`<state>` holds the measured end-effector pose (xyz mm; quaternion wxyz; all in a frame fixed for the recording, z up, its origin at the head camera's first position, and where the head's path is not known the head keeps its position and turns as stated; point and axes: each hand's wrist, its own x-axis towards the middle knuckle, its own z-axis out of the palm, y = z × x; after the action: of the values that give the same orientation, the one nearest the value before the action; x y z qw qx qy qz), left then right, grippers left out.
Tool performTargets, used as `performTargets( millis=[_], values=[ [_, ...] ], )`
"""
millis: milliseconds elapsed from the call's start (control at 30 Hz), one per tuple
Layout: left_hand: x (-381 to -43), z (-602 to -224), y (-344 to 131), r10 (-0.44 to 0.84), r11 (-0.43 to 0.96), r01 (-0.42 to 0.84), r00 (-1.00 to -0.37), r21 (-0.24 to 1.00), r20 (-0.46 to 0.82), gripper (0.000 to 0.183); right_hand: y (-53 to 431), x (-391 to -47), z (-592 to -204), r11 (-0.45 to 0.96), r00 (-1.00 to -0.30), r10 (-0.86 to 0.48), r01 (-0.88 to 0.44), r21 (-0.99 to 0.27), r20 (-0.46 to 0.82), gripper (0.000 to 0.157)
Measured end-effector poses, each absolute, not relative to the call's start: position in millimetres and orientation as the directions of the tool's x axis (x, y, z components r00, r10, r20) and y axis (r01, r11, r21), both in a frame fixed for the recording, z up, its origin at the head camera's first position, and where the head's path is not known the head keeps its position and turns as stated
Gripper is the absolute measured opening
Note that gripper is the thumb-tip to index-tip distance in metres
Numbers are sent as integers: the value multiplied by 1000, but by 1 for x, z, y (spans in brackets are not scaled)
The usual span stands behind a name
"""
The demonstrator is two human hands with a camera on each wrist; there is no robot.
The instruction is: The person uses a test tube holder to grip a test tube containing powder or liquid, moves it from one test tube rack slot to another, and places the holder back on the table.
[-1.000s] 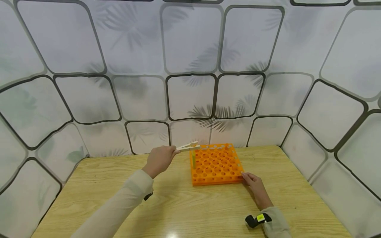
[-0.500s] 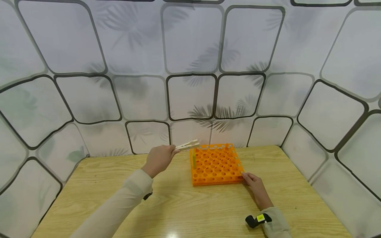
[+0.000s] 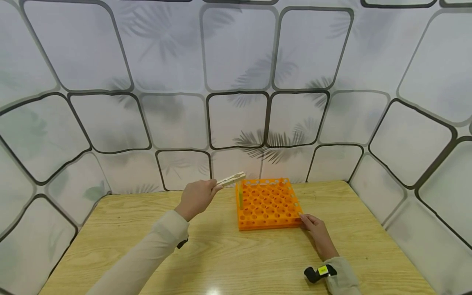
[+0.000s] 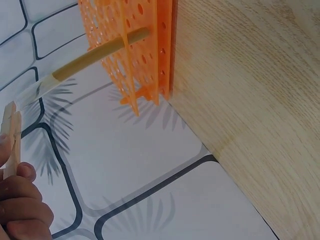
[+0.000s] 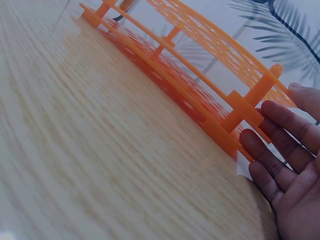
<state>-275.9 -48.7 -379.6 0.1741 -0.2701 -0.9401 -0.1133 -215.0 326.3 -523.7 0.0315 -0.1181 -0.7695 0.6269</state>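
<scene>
In the head view, my left hand (image 3: pixel 197 200) grips a wooden test tube holder (image 3: pixel 230 179) by its rear end. Its jaws are together at the top of a test tube (image 3: pixel 241 198) with yellow-green liquid. This tube stands in the left side of an orange test tube rack (image 3: pixel 271 224). The left wrist view shows the tube's clear upper part (image 4: pixel 42 87) reaching to the holder's tip, the lower end inside the rack. With thumb above and fingers against the side, my right hand (image 3: pixel 318 233) holds the rack's near right corner (image 5: pixel 245 110).
The rack stands on a wood-grain table (image 3: pixel 236 262), close to its far edge. Behind and on both sides rises a pale patterned backdrop (image 3: pixel 236 119). A black wrist camera (image 3: pixel 318 273) sits at the right sleeve.
The test tube holder's jaws were spread apart a second ago and have come together. Its tip has tilted slightly upward. The right hand and the rack have stayed in place.
</scene>
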Motion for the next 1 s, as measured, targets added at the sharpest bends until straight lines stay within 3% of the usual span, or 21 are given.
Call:
performTargets(
  millis=[1000],
  values=[
    [-273, -385, -63, 418, 848, 510, -810, 144, 412, 40, 326, -214, -520, 175, -972, 211, 139, -975, -100, 42]
  ],
)
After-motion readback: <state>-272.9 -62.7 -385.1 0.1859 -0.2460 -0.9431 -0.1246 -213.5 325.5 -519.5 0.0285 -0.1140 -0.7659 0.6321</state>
